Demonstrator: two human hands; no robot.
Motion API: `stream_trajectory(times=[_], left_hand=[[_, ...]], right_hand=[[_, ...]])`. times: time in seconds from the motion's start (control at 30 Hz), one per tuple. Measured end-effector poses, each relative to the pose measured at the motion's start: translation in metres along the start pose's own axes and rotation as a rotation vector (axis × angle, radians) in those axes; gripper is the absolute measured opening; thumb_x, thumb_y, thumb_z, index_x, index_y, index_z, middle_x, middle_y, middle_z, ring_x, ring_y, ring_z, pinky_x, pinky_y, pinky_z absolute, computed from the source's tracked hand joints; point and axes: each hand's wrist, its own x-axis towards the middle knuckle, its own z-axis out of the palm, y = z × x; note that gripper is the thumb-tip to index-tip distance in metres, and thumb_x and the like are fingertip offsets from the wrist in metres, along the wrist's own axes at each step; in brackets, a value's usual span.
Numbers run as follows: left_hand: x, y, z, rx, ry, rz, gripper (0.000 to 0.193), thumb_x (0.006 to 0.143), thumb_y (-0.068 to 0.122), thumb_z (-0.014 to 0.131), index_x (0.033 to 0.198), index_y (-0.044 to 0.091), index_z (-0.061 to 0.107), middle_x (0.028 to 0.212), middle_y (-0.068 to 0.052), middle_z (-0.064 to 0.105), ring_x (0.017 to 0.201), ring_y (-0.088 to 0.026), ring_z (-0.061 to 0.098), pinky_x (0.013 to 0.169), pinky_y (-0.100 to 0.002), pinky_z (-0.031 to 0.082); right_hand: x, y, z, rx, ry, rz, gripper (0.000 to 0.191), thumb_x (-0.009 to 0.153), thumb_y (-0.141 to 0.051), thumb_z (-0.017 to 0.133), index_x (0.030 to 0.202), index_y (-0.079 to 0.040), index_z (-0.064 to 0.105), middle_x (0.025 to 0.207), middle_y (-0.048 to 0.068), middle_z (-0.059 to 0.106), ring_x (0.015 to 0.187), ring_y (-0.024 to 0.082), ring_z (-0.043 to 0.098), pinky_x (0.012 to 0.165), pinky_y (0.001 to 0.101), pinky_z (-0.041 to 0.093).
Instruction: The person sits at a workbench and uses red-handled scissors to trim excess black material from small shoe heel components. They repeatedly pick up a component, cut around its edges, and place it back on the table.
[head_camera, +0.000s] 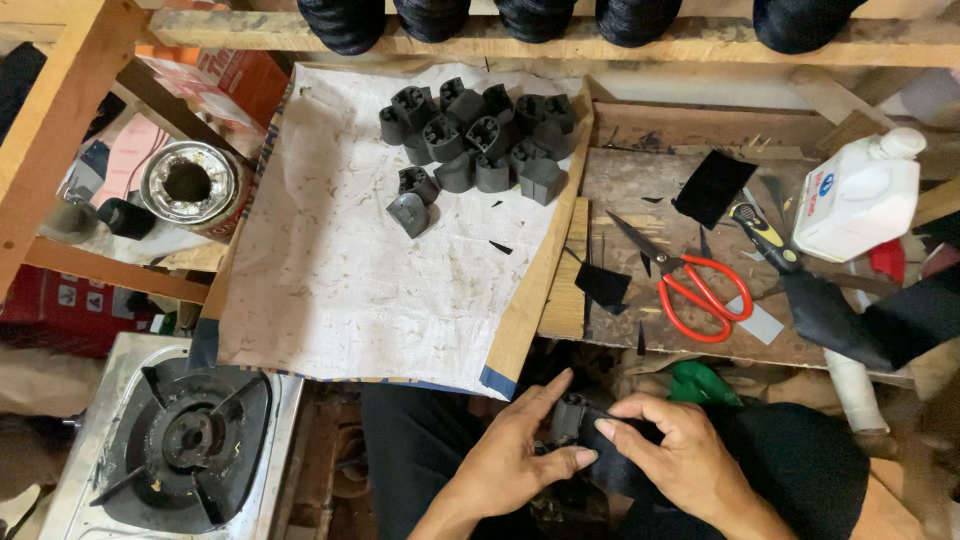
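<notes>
Gripping a small dark grey moulded block (568, 417), both hands, black strip (640, 432)

I count three: white plastic bottle (858, 200) with a round blue-and-red label (823, 190), far right on the desk; orange-red carton (225, 75) top left; red printed box (60, 310) lower left.

Two bare hands, the left hand (520, 450) and right hand (680, 455), with bare forearms, no sleeves, rings or watch visible. Short, plain fingernails. Dark trousers (420, 450) cover the lap below.
</notes>
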Motion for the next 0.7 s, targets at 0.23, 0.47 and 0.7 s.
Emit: stream_trajectory(times=[0.23, 0.47, 0.7], left_hand=[[0.0013, 0.0022, 0.0006, 0.034, -0.017, -0.116, 0.092, 0.079, 0.031, 0.082, 0.157, 0.007, 0.040, 0.106, -0.008, 0.057, 0.086, -0.020, 0.055, 0.072, -0.030, 0.050], [0.0012, 0.0009, 0.0006, 0.085, 0.011, 0.001, 0.091, 0.082, 0.031, 0.083, 0.156, 0.001, 0.040, 0.106, -0.011, 0.059, 0.089, -0.021, 0.058, 0.078, -0.031, 0.050], [0.0016, 0.0010, 0.0037, 0.095, 0.047, 0.008, 0.084, 0.083, 0.029, 0.081, 0.153, 0.001, 0.044, 0.106, -0.011, 0.061, 0.084, -0.022, 0.059, 0.073, -0.033, 0.051]], right_hand=[[-0.0010, 0.0023, 0.0022, -0.016, 0.024, 0.049, 0.017, 0.082, -0.020, 0.078, 0.091, -0.005, 0.078, 0.068, 0.004, 0.077, 0.060, 0.009, 0.066, 0.056, 0.0289, 0.055], [-0.0027, 0.0057, 0.0032, 0.023, 0.028, 0.010, 0.017, 0.082, -0.020, 0.078, 0.090, -0.005, 0.078, 0.071, 0.003, 0.075, 0.061, 0.008, 0.069, 0.058, 0.0277, 0.055], [-0.0025, 0.0071, 0.0064, -0.045, 0.072, 0.002, 0.018, 0.080, -0.021, 0.079, 0.088, -0.005, 0.078, 0.069, 0.006, 0.077, 0.059, 0.012, 0.072, 0.057, 0.0286, 0.055]])
